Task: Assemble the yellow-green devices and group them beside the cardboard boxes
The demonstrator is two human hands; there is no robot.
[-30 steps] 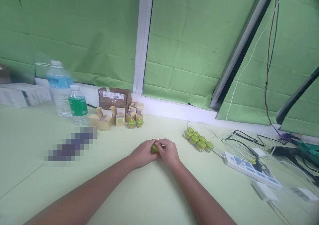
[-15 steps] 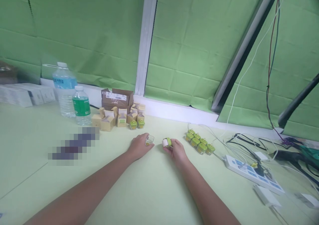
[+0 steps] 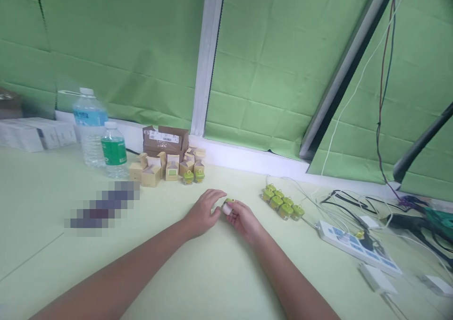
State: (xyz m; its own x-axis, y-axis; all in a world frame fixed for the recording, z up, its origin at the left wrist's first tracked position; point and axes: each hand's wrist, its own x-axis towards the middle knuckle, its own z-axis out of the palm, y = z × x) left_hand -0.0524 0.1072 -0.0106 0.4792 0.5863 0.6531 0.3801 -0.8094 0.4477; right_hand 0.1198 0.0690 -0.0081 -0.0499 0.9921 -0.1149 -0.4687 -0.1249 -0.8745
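Two hands show in the head view. Your right hand pinches the small green-and-white piece, left of the little green pots. Your left hand curls wide beside it, holding nothing I can see; touching is hard to tell. Pinch softly and steady it with your left fingertips.

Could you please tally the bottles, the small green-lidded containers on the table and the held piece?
Clear plastic bottles with coloured labels: 2
Small clear containers with green lids, right cluster: 7 visible
Matching green-lidded pair, back left of centre: 2
Small white-and-green piece in the right hand: 1
Total: 12
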